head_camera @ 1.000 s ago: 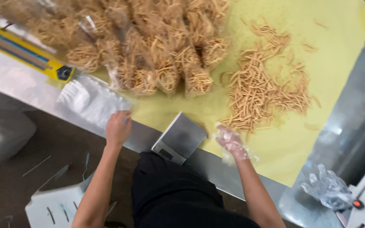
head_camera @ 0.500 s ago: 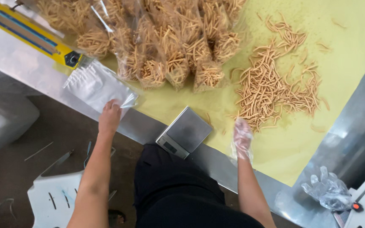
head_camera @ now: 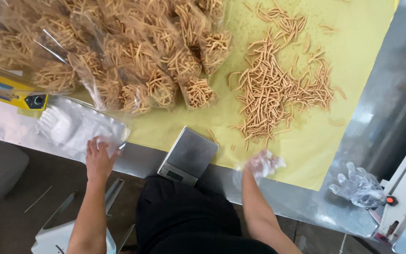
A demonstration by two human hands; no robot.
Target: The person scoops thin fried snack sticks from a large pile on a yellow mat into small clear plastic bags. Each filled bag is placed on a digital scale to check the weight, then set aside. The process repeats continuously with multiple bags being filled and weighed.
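My left hand is bare and rests on a stack of empty clear plastic bags at the table's near edge, fingers pinching the top bag. My right hand wears a thin clear plastic glove and hovers over the yellow sheet, just below a loose heap of fried snack sticks; it holds nothing that I can see. A small steel kitchen scale sits between my hands with nothing on its pan. Several filled clear bags of sticks lie piled at the upper left.
A yellow and blue heat sealer lies at the left edge. A crumpled clear glove sits on the steel table at the right. A white plastic stool stands on the floor below my left arm.
My left hand has settled onto the stack of empty bags. My right hand has lifted from the table edge up toward the heap of sticks. The camera has moved closer.
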